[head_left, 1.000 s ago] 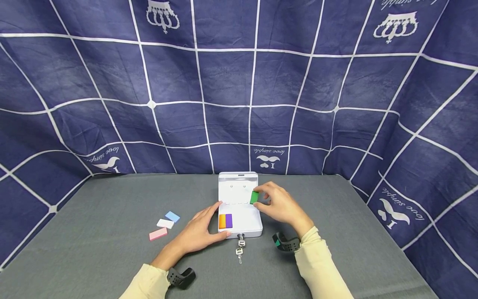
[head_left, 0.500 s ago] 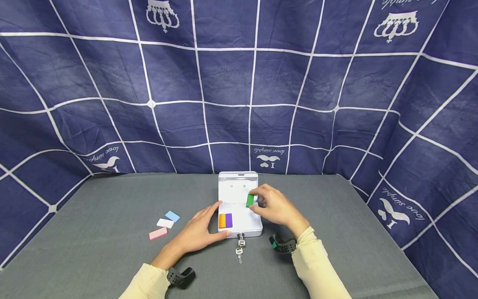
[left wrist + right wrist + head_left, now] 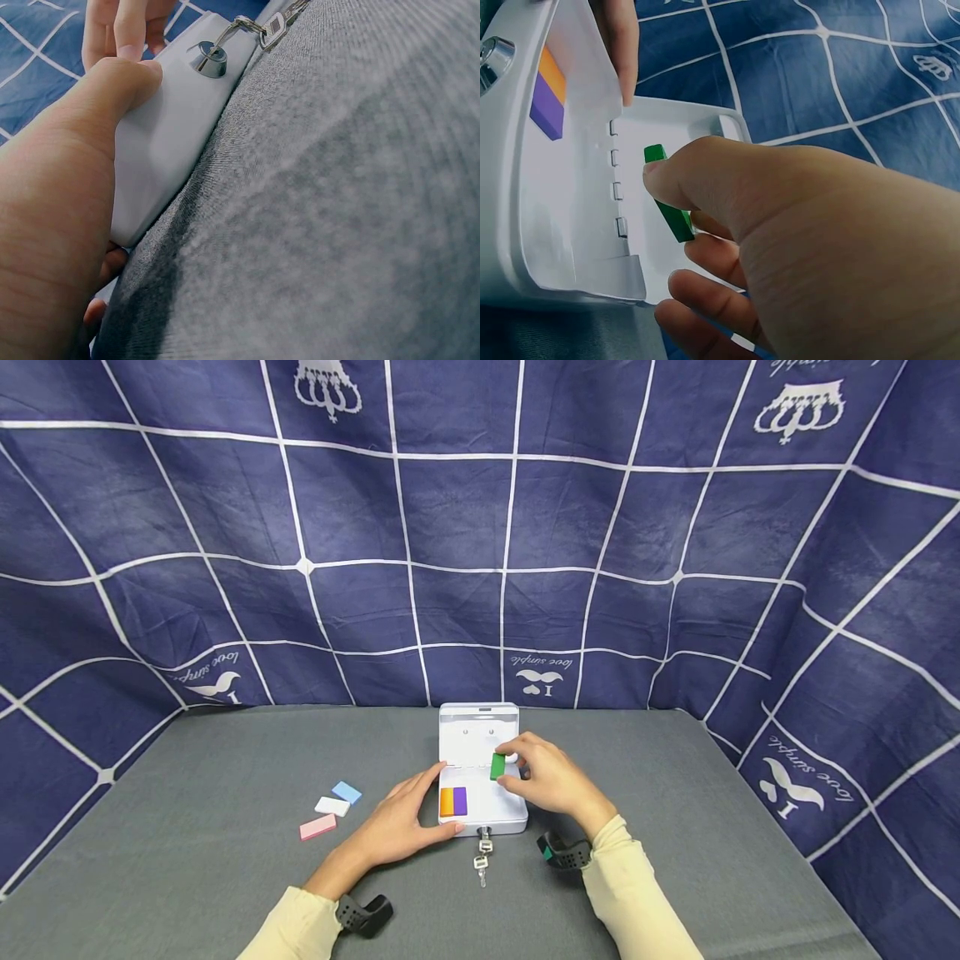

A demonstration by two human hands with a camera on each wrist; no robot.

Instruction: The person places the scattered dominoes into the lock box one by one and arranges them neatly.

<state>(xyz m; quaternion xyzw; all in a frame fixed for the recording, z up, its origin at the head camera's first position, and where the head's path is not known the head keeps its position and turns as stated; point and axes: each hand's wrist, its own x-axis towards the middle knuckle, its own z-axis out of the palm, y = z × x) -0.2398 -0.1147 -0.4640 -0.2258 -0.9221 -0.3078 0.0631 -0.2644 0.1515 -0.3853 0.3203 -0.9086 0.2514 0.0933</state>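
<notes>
A white metal cash box (image 3: 491, 807) sits on the table with its lid (image 3: 477, 748) raised toward the back. My left hand (image 3: 393, 827) grips its left end, thumb on the front wall (image 3: 166, 139), fingers spread to the back corner. Between thumb and fingers, my right hand (image 3: 553, 777) pinches a green domino-like block (image 3: 498, 767), tilted over the box near the hinge line; the right wrist view shows the green block (image 3: 671, 210) in front of the lid. Inside the box, an orange block (image 3: 447, 802) and a purple block (image 3: 461, 802) lie side by side at the left.
Keys (image 3: 481, 862) hang from the lock (image 3: 485, 833) at the box's front. Left of my left hand, a blue block (image 3: 347, 792), a white block (image 3: 332, 807) and a pink block (image 3: 318, 827) lie on the grey table (image 3: 225, 827). A blue grid curtain (image 3: 465, 527) closes off the back.
My right hand has carried the green block leftward and a little nearer, from the lid's right edge toward the middle of the box. The left hand has stayed in place.
</notes>
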